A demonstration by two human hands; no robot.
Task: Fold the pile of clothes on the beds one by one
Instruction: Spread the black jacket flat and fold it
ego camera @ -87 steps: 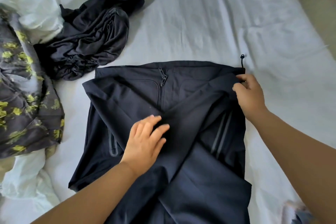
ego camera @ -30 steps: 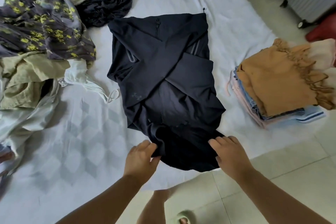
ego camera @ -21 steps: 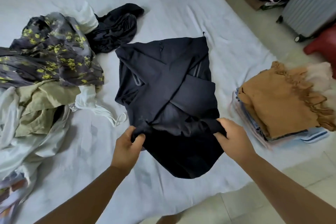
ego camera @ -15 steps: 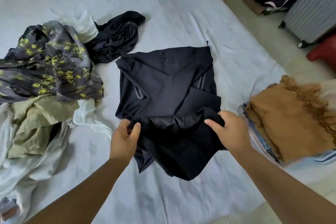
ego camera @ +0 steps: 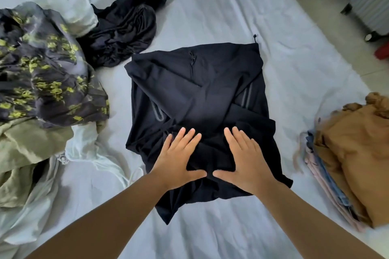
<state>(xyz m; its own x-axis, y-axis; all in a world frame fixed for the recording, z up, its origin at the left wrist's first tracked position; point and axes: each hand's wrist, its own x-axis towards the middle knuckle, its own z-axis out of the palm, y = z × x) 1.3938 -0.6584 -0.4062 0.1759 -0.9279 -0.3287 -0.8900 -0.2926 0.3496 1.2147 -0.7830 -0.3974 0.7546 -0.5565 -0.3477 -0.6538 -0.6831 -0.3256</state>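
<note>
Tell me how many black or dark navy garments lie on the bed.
2. The dark jacket lies mid-bed under both flat hands, left hand and right hand. A crumpled black garment lies beyond it, beside the unfolded pile, which may hide more.

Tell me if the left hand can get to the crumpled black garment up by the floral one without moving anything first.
Probably yes. The left hand lies flat on the dark jacket, holding nothing, and bare sheet runs from there to the crumpled black garment. It would take a forward stretch.

Centre: jacket (ego camera: 195, 90) on the bed (ego camera: 231, 6), both hands on its near part
Left: unfolded pile (ego camera: 42, 82)
Right: folded stack (ego camera: 345, 162)
Far left: crumpled garment (ego camera: 124, 27)
</note>
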